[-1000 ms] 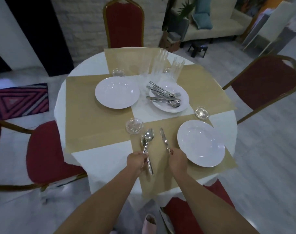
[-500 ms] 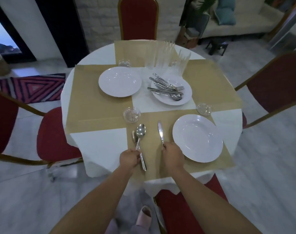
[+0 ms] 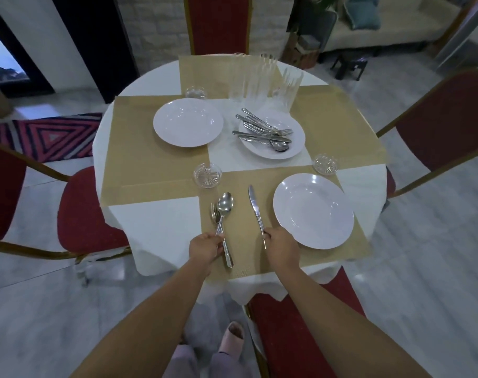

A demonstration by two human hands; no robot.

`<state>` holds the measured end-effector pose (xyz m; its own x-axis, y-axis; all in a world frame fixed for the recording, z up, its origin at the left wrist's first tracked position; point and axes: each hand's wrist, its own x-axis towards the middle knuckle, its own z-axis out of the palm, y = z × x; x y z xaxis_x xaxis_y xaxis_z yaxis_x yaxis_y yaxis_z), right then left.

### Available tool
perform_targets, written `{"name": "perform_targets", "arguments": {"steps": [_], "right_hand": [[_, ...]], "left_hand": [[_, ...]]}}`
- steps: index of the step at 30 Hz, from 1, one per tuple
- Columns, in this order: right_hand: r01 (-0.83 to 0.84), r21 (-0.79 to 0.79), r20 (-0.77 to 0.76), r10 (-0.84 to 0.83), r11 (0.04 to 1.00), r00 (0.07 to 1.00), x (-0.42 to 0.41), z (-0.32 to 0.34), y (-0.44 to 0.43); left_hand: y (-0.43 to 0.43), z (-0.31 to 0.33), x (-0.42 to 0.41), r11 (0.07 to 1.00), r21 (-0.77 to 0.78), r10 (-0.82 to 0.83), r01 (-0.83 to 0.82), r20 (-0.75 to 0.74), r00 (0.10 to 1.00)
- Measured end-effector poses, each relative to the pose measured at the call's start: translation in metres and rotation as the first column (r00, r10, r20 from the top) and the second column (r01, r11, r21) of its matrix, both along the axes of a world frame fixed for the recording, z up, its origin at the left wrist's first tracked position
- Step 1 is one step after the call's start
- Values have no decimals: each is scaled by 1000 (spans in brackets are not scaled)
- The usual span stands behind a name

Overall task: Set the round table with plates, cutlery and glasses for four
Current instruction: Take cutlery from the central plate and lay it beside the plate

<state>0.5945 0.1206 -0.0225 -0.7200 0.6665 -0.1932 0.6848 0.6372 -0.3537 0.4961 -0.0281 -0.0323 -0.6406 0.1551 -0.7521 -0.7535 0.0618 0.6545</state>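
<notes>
Now laying cutlery at the near place

Head view. Both hands work over the near placemat (image 3: 244, 236), the tan mat closest to the person on the round bench (image 3: 156, 222). The left hand (image 3: 205, 248) has its fingers curled round the handle of a spoon (image 3: 224, 207), whose bowl points toward the bench's middle. A fork (image 3: 214, 212) lies partly under the spoon, just to its left; whether the hand grips it too I cannot tell. The right hand (image 3: 282, 246) pinches the handle end of a knife (image 3: 255, 208), blade pointing away. Spoon and knife appear to lie on the mat, roughly parallel, with a bare strip between them that looks like room kept for a plate. Yet the near plate (image 3: 313, 211) sits right of the knife, toward the mat's right edge, so plate or cutlery probably wants shifting.

As for containers, the near plate is empty, and so is the far-left plate (image 3: 188, 122) on its own mat. The centre plate (image 3: 297, 140) serves as a holder: the spare cutlery (image 3: 262, 132) is heaped across it, likely stock for the other places. Tall glasses (image 3: 252, 77) stand clustered at the far side, not yet dealt out. The left dish (image 3: 207, 175), a small glass one, sits just beyond the spoon. The right dish (image 3: 325, 164) sits beyond the near plate, and the far dish (image 3: 195, 92) behind the far-left plate. None holds anything I can see. By this layout, one place of four is under way.
</notes>
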Motion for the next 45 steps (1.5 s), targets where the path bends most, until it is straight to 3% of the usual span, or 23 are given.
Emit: {"name": "perform_targets", "arguments": {"steps": [12,19,28,45], "right_hand": [[164,7,-48,-163,986,985,5,-11,-6],[175,7,-76,-174,985,982,7,-12,-8],[118,-185,-258,-164,976,952,36,-24,3],[317,-145,-185,-340,937,922,19,-22,-11]], "left_hand": [[4,2,-1,1000,-12,-16,16,-1,1000],[3,5,0,999,-24,-28,27,-25,999],[4,4,0,999,-16,-34,33,-39,999],[3,-1,1,997,-46,-64,62,-56,996]]}}
